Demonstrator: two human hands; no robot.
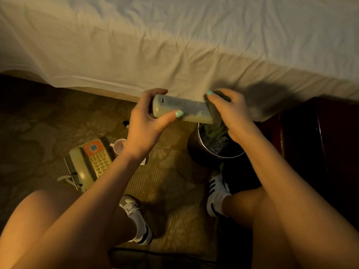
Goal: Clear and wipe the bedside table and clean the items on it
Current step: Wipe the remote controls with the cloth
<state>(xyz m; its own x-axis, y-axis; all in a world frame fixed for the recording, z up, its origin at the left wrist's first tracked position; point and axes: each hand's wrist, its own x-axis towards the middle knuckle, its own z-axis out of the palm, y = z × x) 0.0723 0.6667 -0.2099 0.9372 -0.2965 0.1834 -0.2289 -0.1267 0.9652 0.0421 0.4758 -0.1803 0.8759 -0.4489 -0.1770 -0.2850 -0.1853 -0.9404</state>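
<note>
I am holding the long pale grey-beige plastic remote control [184,107] level in the air between my knees and the bed edge. My left hand [147,121] is gripping its left end, thumb on the near edge and fingers curled over the far one, so the rest of it is lying bare for cleaning. My right hand [231,111] is clutching the dark green cloth [214,118] and wrapping it round the right end. The cloth's loose tail is hanging over the round metal-rimmed waste bin [219,156], probably so any dirt is falling in there. The beige push-button telephone with the orange panel [91,162] and the small pale cup [120,145] are sitting on the patterned brown carpet [38,123], well apart from the dark wooden bedside table [320,142] on my right. The bin and my own feet are crowding the floor beneath me, so I am judging there is little room to set things down.
</note>
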